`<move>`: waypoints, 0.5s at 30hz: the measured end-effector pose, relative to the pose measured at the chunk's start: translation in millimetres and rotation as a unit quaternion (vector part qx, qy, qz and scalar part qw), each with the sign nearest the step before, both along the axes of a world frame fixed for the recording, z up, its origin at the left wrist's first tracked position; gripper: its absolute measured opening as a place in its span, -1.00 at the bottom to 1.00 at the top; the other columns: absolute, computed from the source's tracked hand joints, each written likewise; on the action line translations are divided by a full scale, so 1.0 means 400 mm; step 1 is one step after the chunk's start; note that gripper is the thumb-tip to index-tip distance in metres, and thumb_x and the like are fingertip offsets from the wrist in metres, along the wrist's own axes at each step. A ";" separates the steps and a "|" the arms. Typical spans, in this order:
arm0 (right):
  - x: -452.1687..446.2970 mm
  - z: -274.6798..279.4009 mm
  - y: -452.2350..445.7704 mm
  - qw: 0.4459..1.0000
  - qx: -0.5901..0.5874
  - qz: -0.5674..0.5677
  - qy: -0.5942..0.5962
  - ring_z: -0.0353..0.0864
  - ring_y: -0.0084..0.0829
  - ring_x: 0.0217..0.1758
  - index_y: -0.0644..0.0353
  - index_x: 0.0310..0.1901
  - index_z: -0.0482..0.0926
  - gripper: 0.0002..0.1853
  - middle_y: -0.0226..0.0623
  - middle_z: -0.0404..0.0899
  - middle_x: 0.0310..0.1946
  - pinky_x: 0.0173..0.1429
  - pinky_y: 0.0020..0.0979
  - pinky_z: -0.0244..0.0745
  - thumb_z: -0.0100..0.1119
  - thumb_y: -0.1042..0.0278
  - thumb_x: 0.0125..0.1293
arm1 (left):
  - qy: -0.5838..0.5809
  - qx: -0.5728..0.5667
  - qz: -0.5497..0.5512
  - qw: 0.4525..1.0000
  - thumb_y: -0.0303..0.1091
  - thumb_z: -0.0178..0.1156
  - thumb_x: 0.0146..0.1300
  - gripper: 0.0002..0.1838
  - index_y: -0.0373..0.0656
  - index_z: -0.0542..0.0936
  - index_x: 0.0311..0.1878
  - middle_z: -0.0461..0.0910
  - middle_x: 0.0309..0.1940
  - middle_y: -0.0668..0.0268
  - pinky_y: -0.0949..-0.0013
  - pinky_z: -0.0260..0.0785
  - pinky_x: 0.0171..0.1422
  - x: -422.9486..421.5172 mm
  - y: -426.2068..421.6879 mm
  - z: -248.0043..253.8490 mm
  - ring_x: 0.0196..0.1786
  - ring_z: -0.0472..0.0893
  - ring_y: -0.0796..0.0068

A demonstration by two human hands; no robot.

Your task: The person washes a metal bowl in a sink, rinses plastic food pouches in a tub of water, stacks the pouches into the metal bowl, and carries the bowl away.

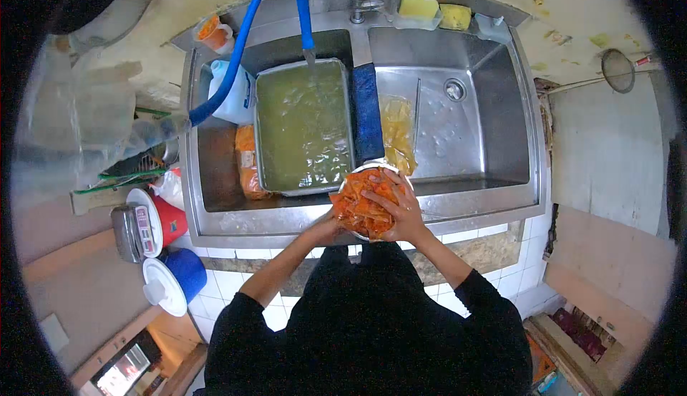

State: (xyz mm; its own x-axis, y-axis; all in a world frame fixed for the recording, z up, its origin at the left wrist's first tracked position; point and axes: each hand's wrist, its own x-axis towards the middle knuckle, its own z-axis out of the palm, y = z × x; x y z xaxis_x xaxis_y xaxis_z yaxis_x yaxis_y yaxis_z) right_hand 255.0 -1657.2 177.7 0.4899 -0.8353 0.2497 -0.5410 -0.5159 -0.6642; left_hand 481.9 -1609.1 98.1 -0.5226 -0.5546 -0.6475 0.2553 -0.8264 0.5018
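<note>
A round white bowl (pixel 368 165) heaped with glossy orange-red food (pixel 361 199) is over the front edge of the sink. The food looks like kimchi, perhaps partly wrapped in clear plastic. My left hand (pixel 328 228) grips the bowl's lower left side, its fingers mostly hidden beneath. My right hand (pixel 402 213) holds the bowl's right side, with its fingers spread across the food. Just behind the bowl lies a yellowish clear plastic bag (pixel 398 134) in the right basin. A rectangular tub of cloudy greenish water (pixel 304 124) stands in the left basin.
A blue hose (pixel 240 52) hangs above the tub. Beside the tub are a light-blue jug (pixel 232 95) and an orange package (pixel 249 163). A dark blue strip (pixel 367 109) covers the divider. Sponges (pixel 418 8) sit by the faucet (pixel 361 6). Red (pixel 166 217) and blue (pixel 186 274) containers stand left.
</note>
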 end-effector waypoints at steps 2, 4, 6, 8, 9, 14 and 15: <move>0.005 0.003 -0.016 1.000 0.007 0.016 -0.013 0.18 -0.03 0.42 -0.28 0.24 0.46 -0.16 -0.35 0.30 0.31 0.47 0.18 -0.04 0.47 -0.11 -0.24 | -0.007 -0.021 0.016 1.000 -0.27 0.24 0.23 -0.27 -0.05 0.11 0.40 0.40 0.22 0.30 0.23 0.42 0.20 -0.007 0.002 0.015 0.18 0.49 0.36; 0.018 -0.016 -0.031 0.999 -0.002 0.020 -0.048 0.18 -0.03 0.41 -0.24 0.24 0.46 -0.15 -0.33 0.31 0.31 0.47 0.17 -0.03 0.47 -0.10 -0.23 | -0.038 -0.027 0.017 0.999 -0.28 0.17 0.28 -0.30 0.00 0.07 0.42 0.39 0.23 0.27 0.14 0.44 0.20 0.012 -0.014 0.025 0.20 0.49 0.29; 0.049 -0.027 -0.050 0.996 -0.010 0.028 -0.087 0.19 -0.03 0.41 -0.20 0.24 0.46 -0.15 -0.32 0.31 0.31 0.47 0.15 -0.01 0.46 -0.10 -0.23 | -0.069 -0.002 0.019 0.997 -0.26 0.17 0.29 -0.31 -0.02 0.09 0.42 0.37 0.26 0.28 0.16 0.43 0.23 0.052 -0.040 0.106 0.23 0.46 0.30; 0.112 -0.020 -0.079 0.985 -0.018 0.028 -0.171 0.18 -0.04 0.41 -0.14 0.24 0.46 -0.14 -0.28 0.33 0.29 0.45 0.13 0.02 0.47 -0.10 -0.24 | -0.127 0.016 0.063 0.990 -0.27 0.11 0.34 -0.36 0.01 0.08 0.42 0.32 0.30 0.27 0.18 0.46 0.20 0.088 -0.056 0.194 0.24 0.45 0.30; 0.149 -0.015 -0.099 0.983 -0.019 0.028 -0.180 0.18 -0.04 0.41 -0.14 0.24 0.46 -0.14 -0.28 0.33 0.29 0.45 0.13 0.02 0.47 -0.10 -0.24 | -0.136 0.015 0.063 0.989 -0.27 0.11 0.34 -0.36 0.01 0.08 0.42 0.32 0.30 0.27 0.18 0.46 0.20 0.112 -0.067 0.233 0.24 0.45 0.30; 0.388 -0.003 -0.168 0.917 0.033 0.029 -0.397 0.23 0.02 0.37 0.11 0.14 0.51 -0.26 -0.07 0.39 0.21 0.41 0.00 0.14 0.45 0.05 -0.17 | -0.366 -0.053 0.165 0.914 -0.43 0.10 0.28 -0.26 0.11 0.02 0.47 0.35 0.28 0.19 0.19 0.53 0.08 0.253 -0.146 0.423 0.21 0.48 0.28; 0.440 0.000 -0.173 0.912 0.032 0.028 -0.409 0.23 0.02 0.37 0.11 0.14 0.51 -0.26 -0.07 0.39 0.21 0.41 0.00 0.14 0.45 0.05 -0.17 | -0.388 -0.048 0.168 0.905 -0.45 0.10 0.26 -0.24 0.12 0.01 0.48 0.33 0.30 0.18 0.23 0.53 0.07 0.285 -0.157 0.460 0.21 0.48 0.29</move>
State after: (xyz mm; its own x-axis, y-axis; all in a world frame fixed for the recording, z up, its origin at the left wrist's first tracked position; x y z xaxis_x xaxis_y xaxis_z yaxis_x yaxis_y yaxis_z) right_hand 431.0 -1726.3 177.7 0.2051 -0.8404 0.5016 0.1743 -0.4729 -0.8637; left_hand 596.1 -1672.0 282.3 0.2766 -0.6716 -0.6873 0.0246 -0.7101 0.7037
